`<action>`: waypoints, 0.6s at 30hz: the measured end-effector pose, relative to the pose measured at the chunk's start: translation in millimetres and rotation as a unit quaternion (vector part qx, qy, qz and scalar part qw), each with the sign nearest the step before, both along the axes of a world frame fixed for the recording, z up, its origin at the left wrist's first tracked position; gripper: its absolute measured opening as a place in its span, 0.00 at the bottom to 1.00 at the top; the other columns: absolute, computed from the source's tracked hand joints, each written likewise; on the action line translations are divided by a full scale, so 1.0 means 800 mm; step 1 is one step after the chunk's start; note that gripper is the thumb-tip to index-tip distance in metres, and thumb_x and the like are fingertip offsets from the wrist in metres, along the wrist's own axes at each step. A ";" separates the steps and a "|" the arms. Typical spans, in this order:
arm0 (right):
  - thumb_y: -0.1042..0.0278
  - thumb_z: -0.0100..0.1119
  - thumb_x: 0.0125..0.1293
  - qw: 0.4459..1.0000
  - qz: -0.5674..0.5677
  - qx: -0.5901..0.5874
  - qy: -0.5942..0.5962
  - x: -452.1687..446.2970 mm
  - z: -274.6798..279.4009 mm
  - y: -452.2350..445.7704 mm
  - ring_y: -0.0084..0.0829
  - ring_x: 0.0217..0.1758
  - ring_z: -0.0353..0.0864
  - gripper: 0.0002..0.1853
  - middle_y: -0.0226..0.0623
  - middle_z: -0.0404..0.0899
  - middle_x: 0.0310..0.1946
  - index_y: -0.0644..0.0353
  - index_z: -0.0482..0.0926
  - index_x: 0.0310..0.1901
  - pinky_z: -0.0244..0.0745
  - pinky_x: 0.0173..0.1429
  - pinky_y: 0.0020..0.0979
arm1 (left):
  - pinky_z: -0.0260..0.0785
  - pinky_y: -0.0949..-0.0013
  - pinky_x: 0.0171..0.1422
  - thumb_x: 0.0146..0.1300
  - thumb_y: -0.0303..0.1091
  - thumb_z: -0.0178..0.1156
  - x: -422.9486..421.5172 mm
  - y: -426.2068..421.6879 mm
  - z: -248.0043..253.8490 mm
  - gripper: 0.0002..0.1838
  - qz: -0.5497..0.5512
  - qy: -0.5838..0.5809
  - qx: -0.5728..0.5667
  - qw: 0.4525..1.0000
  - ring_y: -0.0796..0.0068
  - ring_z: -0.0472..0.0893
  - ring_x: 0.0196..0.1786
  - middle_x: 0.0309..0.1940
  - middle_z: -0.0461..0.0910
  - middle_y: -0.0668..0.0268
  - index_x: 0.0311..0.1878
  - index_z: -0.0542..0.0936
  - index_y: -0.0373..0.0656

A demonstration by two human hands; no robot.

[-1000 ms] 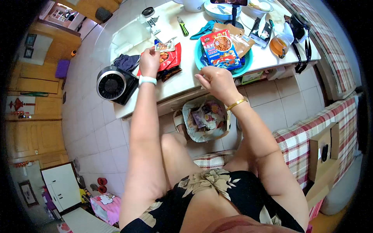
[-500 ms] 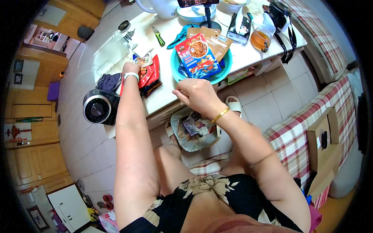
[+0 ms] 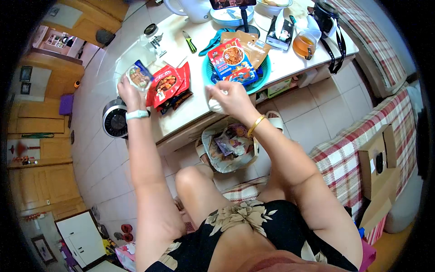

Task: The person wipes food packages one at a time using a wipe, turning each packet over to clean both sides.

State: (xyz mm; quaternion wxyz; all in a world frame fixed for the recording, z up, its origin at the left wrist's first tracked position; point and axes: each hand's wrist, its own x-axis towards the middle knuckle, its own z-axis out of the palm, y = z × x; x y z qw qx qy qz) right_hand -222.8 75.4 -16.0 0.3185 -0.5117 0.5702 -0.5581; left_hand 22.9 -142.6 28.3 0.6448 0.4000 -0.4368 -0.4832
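Note:
My left hand [image 3: 130, 93] is closed on a small clear-and-blue packet [image 3: 139, 76], raised at the left of the white table [image 3: 174, 126]. Red food packets [image 3: 166, 86] lie just right of it, with dark packets [image 3: 176, 102] partly beneath them. My right hand [image 3: 233, 99] is closed on something white and crumpled [image 3: 215, 100], at the table's front edge. Just beyond that hand, a teal basket [image 3: 266, 75] holds a red-and-blue food packet [image 3: 233, 61] and brown pouches [image 3: 253, 47].
A green-handled knife [image 3: 190, 42], a phone stand [image 3: 244, 20], a cup of amber liquid [image 3: 303, 46] and a black camera [image 3: 325, 17] are on the table. A lined waste bin [image 3: 226, 147] stands below its front edge. A round black device [image 3: 115, 120] sits at the left.
My left hand has moved left, lifting the small packet away from the red packets. Something white now shows in my right hand.

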 end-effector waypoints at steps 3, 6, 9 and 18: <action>0.43 0.63 0.71 0.974 -0.011 0.132 -0.182 0.001 0.000 -0.007 0.19 0.24 0.68 0.25 0.25 0.74 0.19 0.62 0.87 0.34 0.65 0.30 0.28 | 0.60 0.31 0.77 0.83 0.44 0.30 0.023 0.040 -0.029 0.29 -0.073 0.109 0.062 0.989 0.41 0.69 0.73 0.71 0.68 0.41 0.74 0.63 0.34; 0.54 0.63 0.72 0.940 0.035 0.059 -0.335 0.007 -0.017 -0.012 0.16 0.33 0.75 0.19 0.25 0.80 0.33 0.64 0.83 0.50 0.68 0.35 0.21 | 0.54 0.36 0.81 0.83 0.46 0.34 -0.010 0.131 -0.024 0.30 -0.124 0.216 0.124 0.961 0.42 0.64 0.77 0.77 0.62 0.45 0.76 0.62 0.33; 0.67 0.63 0.70 0.957 0.038 0.025 -0.288 0.013 0.003 -0.002 0.20 0.45 0.81 0.17 0.33 0.84 0.45 0.66 0.79 0.56 0.75 0.50 0.23 | 0.57 0.39 0.81 0.83 0.47 0.35 -0.030 0.176 -0.050 0.29 -0.157 0.281 0.163 0.933 0.46 0.66 0.76 0.75 0.65 0.47 0.75 0.64 0.35; 0.77 0.62 0.65 0.981 -0.099 -0.156 0.052 0.059 -0.001 -0.010 0.44 0.54 0.82 0.18 0.47 0.82 0.52 0.64 0.79 0.57 0.76 0.61 0.39 | 0.60 0.44 0.80 0.84 0.47 0.35 -0.073 0.208 -0.059 0.29 -0.231 0.302 0.178 0.908 0.50 0.69 0.75 0.74 0.68 0.52 0.76 0.63 0.37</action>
